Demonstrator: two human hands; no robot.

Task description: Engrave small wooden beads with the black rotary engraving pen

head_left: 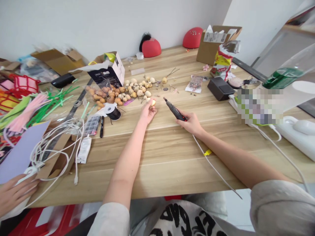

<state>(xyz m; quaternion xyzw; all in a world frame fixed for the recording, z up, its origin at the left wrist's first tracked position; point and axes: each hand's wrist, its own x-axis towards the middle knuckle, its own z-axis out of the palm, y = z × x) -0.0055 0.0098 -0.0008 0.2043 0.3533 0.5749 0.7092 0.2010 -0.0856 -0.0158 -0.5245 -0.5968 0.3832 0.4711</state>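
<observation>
My left hand (147, 113) is closed, pinching a small pale nut-like piece (153, 103) between thumb and fingers above the table. My right hand (190, 123) is wrapped round a dark pen-shaped rotary tool (175, 110), whose tip points toward the left hand. The tip and the piece are apart. A white cable (209, 162) with a yellow tag trails from the tool toward the table's front edge. Just beyond my left hand lies a heap of similar pale pieces (140, 92), several with dark cords. Browner ones (104, 92) sit beside them in clear plastic.
A black spool (113, 113), a marker (101, 127) and tangled white cables (59, 144) lie left. Another person's hand (18, 191) rests at the left edge. A black box (220, 88), a snack bag (221, 64) and a white power strip (299, 136) stand right.
</observation>
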